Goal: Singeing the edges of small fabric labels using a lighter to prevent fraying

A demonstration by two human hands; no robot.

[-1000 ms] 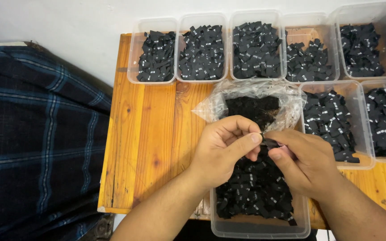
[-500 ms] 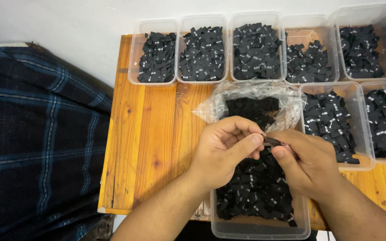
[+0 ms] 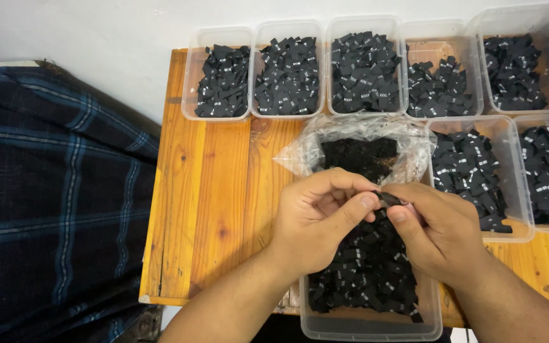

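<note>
Left hand (image 3: pixel 316 213) curled, thumb and fingers pinching one end of a small black tag (image 3: pixel 389 199). Right hand (image 3: pixel 436 225) curled too, pinching the other end of the same tag. Held up in the air between both hands, right above a clear tub (image 3: pixel 370 327) full of more black tags. Tub at the near edge of the orange wooden bench (image 3: pixel 211 209), partly hidden under both hands. Just behind the hands, a crinkly clear plastic bag (image 3: pixel 300 155) with dark bits inside, open at the top. Along the far edge, a row of clear tubs (image 3: pixel 223 73) side by side, each filled with black tags with tiny white marks. Two more tubs (image 3: pixel 478 171) of tags to the right, close to the right hand. Off to the left, beside the bench, a dark blue checked cloth (image 3: pixel 52 190). White wall behind the tubs.
</note>
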